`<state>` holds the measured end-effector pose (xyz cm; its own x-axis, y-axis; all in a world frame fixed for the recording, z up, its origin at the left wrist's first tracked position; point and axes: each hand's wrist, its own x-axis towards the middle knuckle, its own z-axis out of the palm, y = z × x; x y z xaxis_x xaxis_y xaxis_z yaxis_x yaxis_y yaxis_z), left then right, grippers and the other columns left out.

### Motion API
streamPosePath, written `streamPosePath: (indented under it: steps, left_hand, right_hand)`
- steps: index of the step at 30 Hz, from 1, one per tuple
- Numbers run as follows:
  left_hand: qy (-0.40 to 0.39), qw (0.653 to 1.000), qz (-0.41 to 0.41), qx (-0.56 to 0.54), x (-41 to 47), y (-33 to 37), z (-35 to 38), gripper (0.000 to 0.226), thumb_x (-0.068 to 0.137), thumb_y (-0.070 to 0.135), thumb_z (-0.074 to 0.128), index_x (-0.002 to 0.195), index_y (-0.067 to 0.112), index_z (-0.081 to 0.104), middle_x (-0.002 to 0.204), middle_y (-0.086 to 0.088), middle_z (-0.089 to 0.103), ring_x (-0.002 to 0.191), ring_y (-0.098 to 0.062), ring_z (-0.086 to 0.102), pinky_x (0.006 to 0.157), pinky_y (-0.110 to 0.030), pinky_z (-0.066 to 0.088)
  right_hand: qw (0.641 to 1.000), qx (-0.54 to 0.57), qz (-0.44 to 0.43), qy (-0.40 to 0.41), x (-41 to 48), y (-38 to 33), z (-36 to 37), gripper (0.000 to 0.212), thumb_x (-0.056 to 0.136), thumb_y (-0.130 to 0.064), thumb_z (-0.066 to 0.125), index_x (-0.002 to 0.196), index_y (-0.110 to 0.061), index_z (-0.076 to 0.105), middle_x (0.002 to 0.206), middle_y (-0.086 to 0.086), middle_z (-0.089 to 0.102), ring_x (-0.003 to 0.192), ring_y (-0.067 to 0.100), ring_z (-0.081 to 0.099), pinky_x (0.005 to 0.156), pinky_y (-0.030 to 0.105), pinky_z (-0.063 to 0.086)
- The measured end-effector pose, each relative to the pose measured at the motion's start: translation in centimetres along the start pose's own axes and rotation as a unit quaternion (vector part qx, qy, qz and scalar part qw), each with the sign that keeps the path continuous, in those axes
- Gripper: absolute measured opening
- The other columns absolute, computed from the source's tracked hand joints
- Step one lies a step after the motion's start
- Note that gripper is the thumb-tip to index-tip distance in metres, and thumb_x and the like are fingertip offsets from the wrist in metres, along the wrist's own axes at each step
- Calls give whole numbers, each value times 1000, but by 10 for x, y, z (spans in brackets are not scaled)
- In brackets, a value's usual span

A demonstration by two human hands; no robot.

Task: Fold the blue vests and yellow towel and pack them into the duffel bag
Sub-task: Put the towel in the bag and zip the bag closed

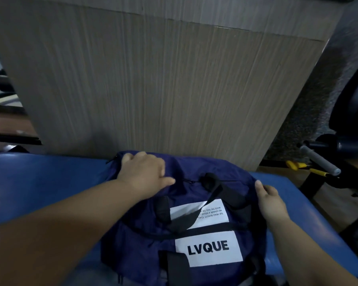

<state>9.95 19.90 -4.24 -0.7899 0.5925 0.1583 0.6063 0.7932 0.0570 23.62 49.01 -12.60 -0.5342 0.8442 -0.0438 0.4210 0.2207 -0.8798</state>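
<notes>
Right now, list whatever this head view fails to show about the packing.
Head view:
- Inside of the navy fabric duffel bag: hidden by its own cloth; vests, towel unseen.
- Zip: partly under the left hand and black webbing strap.
- Upper white label's small print: strap-covered, blurred.
- Bag's near end: cut by bottom edge.

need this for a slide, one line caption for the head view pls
Left hand and right hand rest on a navy duffel bag with a white LVQUE label, on a blue bench.

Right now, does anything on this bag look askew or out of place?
A black strap lies slantwise across the upper white label on the duffel bag, and that label's print reads upside down above the upright LVQUE label. No tear or spill shows.
</notes>
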Motion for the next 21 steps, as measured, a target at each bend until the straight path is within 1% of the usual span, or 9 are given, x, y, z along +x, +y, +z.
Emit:
streamPosePath:
  steps: [2, 5, 7, 10, 14, 16, 18, 19, 21]
  left_hand:
    - [11, 1000, -10, 22, -23, -24, -3, 46, 74, 77, 50, 90, 34, 44, 100, 14, 49, 109, -14, 41, 94, -39, 29]
    - [16, 997, -62, 46, -60, -55, 2, 76, 64, 86, 47, 116, 32, 37, 119, 10, 42, 117, -16, 38, 97, -39, 29]
    - [9, 993, -103, 57, -78, -67, 6, 83, 62, 90, 40, 119, 30, 34, 121, 9, 40, 118, -16, 38, 97, -38, 29]
    - [-27, 988, -141, 63, -94, -73, 4, 68, 68, 89, 31, 98, 29, 43, 106, 10, 50, 108, -15, 45, 90, -37, 31]
    - [-65, 986, -147, 33, -98, -72, 4, 52, 80, 80, 31, 81, 31, 48, 88, 13, 56, 93, -13, 54, 81, -36, 30]
    - [-63, 986, -156, 11, -95, -69, 8, 44, 84, 73, 35, 80, 31, 49, 88, 12, 57, 92, -13, 56, 78, -36, 30]
    - [-47, 987, -155, 3, -94, -65, 12, 40, 88, 66, 36, 84, 29, 50, 94, 10, 59, 92, -14, 57, 80, -36, 33]
    - [-31, 988, -153, 2, -93, -64, 13, 38, 90, 63, 36, 85, 28, 50, 97, 9, 60, 93, -15, 57, 81, -35, 33]
    - [-3, 989, -150, 5, -89, -65, 10, 36, 94, 56, 34, 87, 25, 52, 100, 7, 61, 95, -17, 57, 77, -34, 31]
  right_hand:
    - [999, 21, 26, -31, -8, 18, -14, 60, 93, -57, 43, 134, -13, 47, 133, 14, 52, 122, 35, 48, 94, 38, 39]
    - [995, 36, 56, -80, -18, 51, -24, 62, 81, -66, 55, 120, -18, 58, 123, 6, 61, 111, 28, 58, 101, 48, 43]
    - [989, 79, 58, -110, -26, 59, -26, 43, 84, -49, 64, 111, -15, 62, 114, 7, 68, 103, 24, 63, 96, 45, 47]
    - [979, 139, 66, -134, -38, 58, -27, 20, 93, -14, 59, 111, -7, 63, 101, 10, 71, 93, 24, 65, 75, 34, 48]
    - [977, 144, 70, -141, -44, 60, -29, 19, 94, -11, 56, 111, -8, 64, 105, 13, 71, 97, 28, 65, 85, 39, 48]
    - [975, 140, 68, -158, -53, 58, -30, 16, 96, -7, 51, 104, -8, 65, 99, 9, 74, 87, 22, 69, 72, 31, 54]
    - [983, 113, 40, -137, -61, 54, -29, 14, 95, -2, 52, 93, -7, 65, 88, 10, 73, 69, 14, 69, 54, 21, 51]
    - [988, 102, 26, -110, -63, 50, -28, 12, 94, -2, 55, 89, -6, 64, 87, 13, 70, 66, 15, 66, 55, 22, 49]
    - [993, 103, 14, -59, -61, 39, -30, 6, 92, -8, 60, 88, -5, 64, 92, 15, 69, 77, 22, 64, 68, 30, 48]
